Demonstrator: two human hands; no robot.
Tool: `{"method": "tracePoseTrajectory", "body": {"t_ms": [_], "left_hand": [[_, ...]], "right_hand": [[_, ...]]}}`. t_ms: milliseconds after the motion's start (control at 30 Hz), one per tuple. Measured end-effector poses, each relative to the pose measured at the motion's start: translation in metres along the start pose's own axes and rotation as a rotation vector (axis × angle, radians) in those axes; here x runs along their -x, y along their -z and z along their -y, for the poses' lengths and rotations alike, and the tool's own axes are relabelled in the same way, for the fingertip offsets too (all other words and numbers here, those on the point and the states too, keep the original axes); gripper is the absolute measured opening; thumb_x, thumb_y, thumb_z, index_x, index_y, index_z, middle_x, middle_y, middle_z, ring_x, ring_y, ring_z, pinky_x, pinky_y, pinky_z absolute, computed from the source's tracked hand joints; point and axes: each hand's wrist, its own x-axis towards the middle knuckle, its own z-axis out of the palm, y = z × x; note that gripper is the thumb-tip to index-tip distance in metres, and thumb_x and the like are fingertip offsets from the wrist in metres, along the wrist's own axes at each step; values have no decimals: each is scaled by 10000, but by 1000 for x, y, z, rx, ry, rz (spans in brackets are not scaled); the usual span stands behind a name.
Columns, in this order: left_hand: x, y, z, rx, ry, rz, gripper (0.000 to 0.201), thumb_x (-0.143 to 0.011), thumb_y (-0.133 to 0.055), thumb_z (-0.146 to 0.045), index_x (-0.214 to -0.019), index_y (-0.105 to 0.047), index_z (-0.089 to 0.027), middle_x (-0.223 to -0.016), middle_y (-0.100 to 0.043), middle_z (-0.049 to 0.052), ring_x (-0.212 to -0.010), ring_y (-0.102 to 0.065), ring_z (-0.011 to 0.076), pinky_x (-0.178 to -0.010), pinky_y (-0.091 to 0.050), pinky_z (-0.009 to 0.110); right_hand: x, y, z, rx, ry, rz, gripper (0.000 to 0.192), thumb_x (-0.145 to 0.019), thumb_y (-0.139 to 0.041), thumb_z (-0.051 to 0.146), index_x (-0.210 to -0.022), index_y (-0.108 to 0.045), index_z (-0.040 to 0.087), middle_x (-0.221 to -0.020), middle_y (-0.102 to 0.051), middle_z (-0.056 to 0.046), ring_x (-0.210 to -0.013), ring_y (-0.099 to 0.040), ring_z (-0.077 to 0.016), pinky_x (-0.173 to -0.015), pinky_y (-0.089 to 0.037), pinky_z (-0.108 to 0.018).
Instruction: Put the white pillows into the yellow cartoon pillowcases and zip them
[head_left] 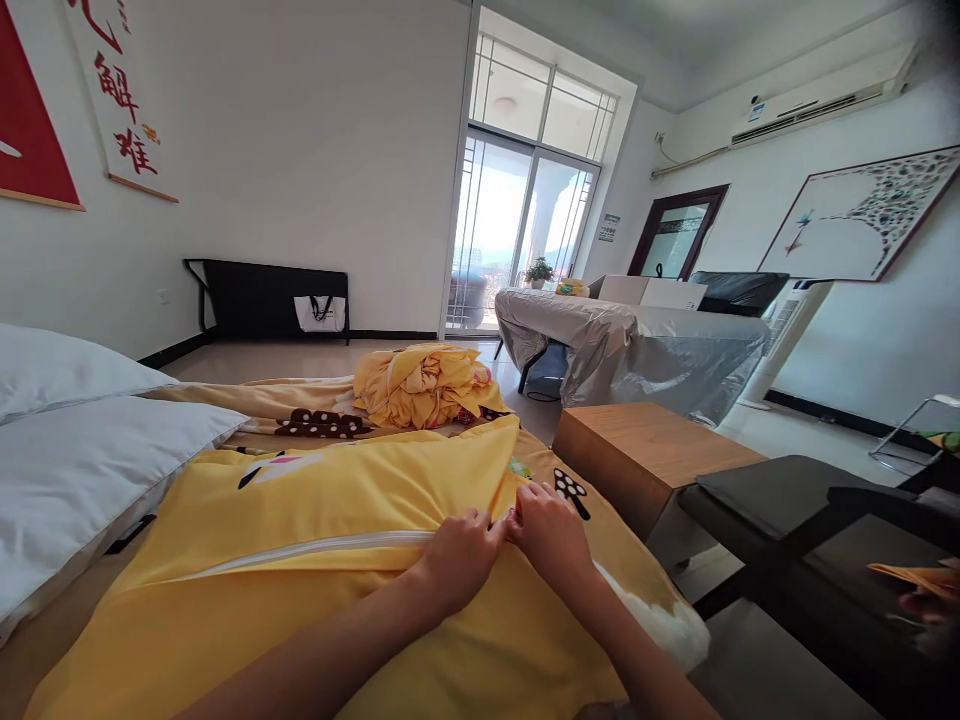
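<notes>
A yellow pillowcase (360, 480) with a white zipper (322, 547) lies in front of me, its zipper side up. My left hand (463, 560) is closed in a pinch on the fabric at the zipper's right end. Close beside it, almost touching, my right hand (551, 530) also pinches the pillowcase near its right corner. The zipper pull cannot be made out, as fingers cover that end. Beyond the pillowcase sits a crumpled bundle of yellow cloth (424, 385).
White pillows (112, 460) lie to the left on a patterned tan blanket (600, 540). To the right stand a wooden box-like table (645, 445) and a black chair (772, 500). A plastic-covered table (660, 350) is farther back. At the right edge, a blurred hand (926, 605) is near orange cloth.
</notes>
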Motion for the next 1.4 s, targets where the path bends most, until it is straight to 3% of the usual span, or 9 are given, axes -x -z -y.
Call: {"method": "tracePoseTrajectory", "body": {"t_ms": [133,267,467,567,700,833,1000,1200,1400], "left_hand": [[0,-2,9,45,45,-50,238,-944,-365,-174,-1091,-552,-158,-1005,-625,96,-949,-606,220,-775,-522,328],[7,4,19,17,47,-118,189,-918,-486,-280,-1011,-575,-142,-1049,-605,105,-1012,-567,245,-865,-490,375],[56,26,61,-8,112,-92,212,-931,-419,-269,-947,-602,-163,-1000,-619,93,-956,-566,240,-864,-466,405],[93,34,94,52,205,-92,243,-933,-393,-275,-956,-611,-173,-1013,-619,96,-961,-569,230,-872,-460,387],[144,34,125,188,201,-126,267,-890,-471,-327,-1100,-604,-231,-1133,-603,77,-1028,-565,221,-914,-454,340],[181,28,140,207,260,-184,275,-918,-372,-299,-942,-640,-245,-1007,-637,62,-918,-592,210,-836,-471,314],[189,25,155,313,431,-240,326,-931,-319,-385,-798,-560,-210,-828,-635,48,-776,-590,198,-723,-459,290],[180,26,160,389,489,-152,328,-915,-329,-425,-745,-496,-200,-747,-616,24,-692,-576,187,-664,-427,281],[229,17,176,316,626,-160,398,-904,-358,-516,-790,-594,-215,-798,-673,16,-748,-622,203,-677,-444,279]], "right_hand": [[-3,0,-17,-564,-60,162,248,-862,-511,322,-664,-585,191,-643,-627,-27,-591,-553,-152,-532,-396,-258],[4,-13,-27,-827,0,182,326,-919,-447,417,-887,-674,184,-887,-701,-55,-797,-628,-179,-678,-478,-280],[18,-28,-24,-601,236,242,278,-966,-410,319,-1049,-666,247,-1063,-687,-52,-982,-590,-190,-901,-427,-366],[11,-28,-18,-497,312,250,297,-980,-379,326,-1023,-664,252,-977,-691,-44,-915,-583,-178,-880,-418,-357],[-5,-34,-17,-446,352,251,265,-946,-461,376,-878,-685,251,-891,-668,-24,-877,-576,-171,-839,-419,-331],[-18,-39,-28,-610,298,281,322,-906,-509,447,-788,-713,228,-798,-648,-30,-749,-572,-148,-692,-439,-268],[-24,-36,-35,-691,204,306,412,-905,-481,465,-675,-679,186,-717,-607,-34,-684,-542,-150,-635,-427,-272],[-26,-36,-31,-607,176,285,403,-912,-450,451,-684,-652,188,-741,-597,-34,-714,-528,-165,-668,-415,-296],[-11,-50,-52,-617,210,362,342,-900,-480,485,-809,-659,208,-912,-628,-54,-868,-553,-197,-811,-434,-353]]}}
